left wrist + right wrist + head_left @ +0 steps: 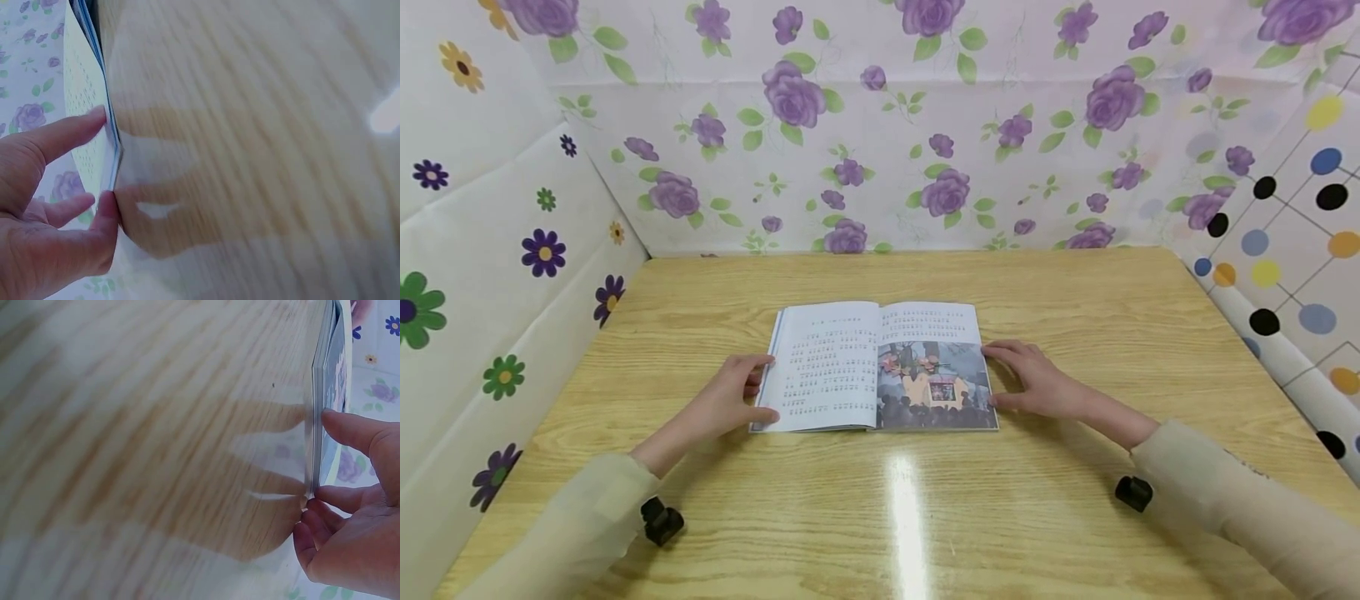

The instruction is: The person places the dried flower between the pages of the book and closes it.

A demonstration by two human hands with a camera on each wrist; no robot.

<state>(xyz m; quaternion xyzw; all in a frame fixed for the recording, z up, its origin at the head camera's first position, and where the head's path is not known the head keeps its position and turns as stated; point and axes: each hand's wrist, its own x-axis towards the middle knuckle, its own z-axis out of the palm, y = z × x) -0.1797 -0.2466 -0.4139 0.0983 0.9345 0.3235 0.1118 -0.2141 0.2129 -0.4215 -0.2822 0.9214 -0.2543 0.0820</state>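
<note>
An open book (831,367) lies on the wooden table, with printed text on its left page. Its right page has text above a dark picture (934,385) of figures around a small lit stage. My left hand (737,392) holds the book's left edge, thumb on the page's lower corner and fingers at the side. In the left wrist view, the thumb (87,125) lies against the page edge. On the other side, my right hand (1037,383) holds the right edge between thumb and fingers. The right wrist view shows its thumb (350,428) against the page stack, the other fingers bent beside the table.
The glossy wooden table (1060,300) carries a bright light reflection in front of the book. Behind it stands a wall covering (887,150) with purple roses. Flower-patterned covering (497,250) borders the left side, dotted covering (1292,250) the right. Small black devices (661,521) sit at both sleeves.
</note>
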